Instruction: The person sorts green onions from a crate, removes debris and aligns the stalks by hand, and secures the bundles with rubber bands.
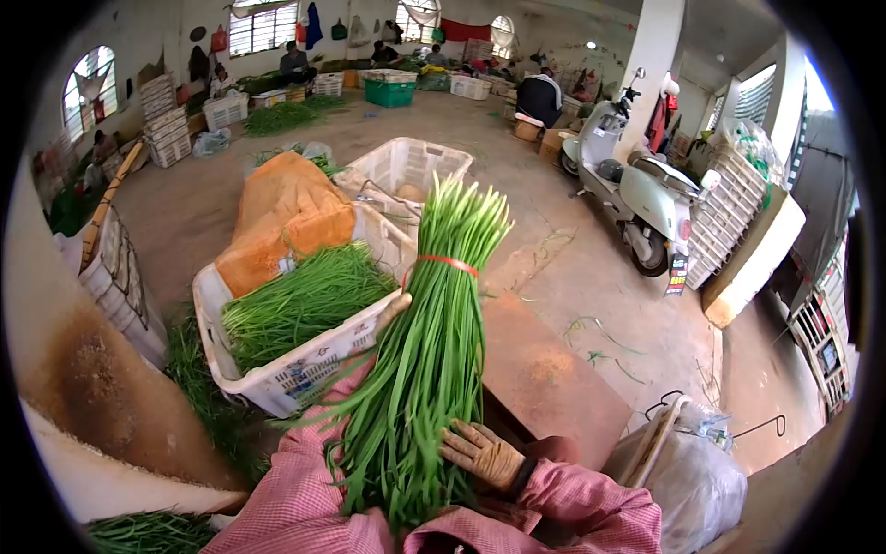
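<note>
A thick bunch of garlic chives stands upright before my chest, its pale cut ends up and its green leaves hanging down. A red band circles it near the top. My left hand grips the bunch from the left side; most of its fingers are hidden behind the leaves. My right hand lies against the lower leaves on the right, fingers stretched out and slightly apart. Just beyond my left arm, loose chives fill part of a white plastic crate.
An orange sack lies over the crate's far side. Behind stands another white crate. To the right are a scooter and stacked crates. A brown board and a plastic-wrapped bundle flank my right arm. Several people sit farther back.
</note>
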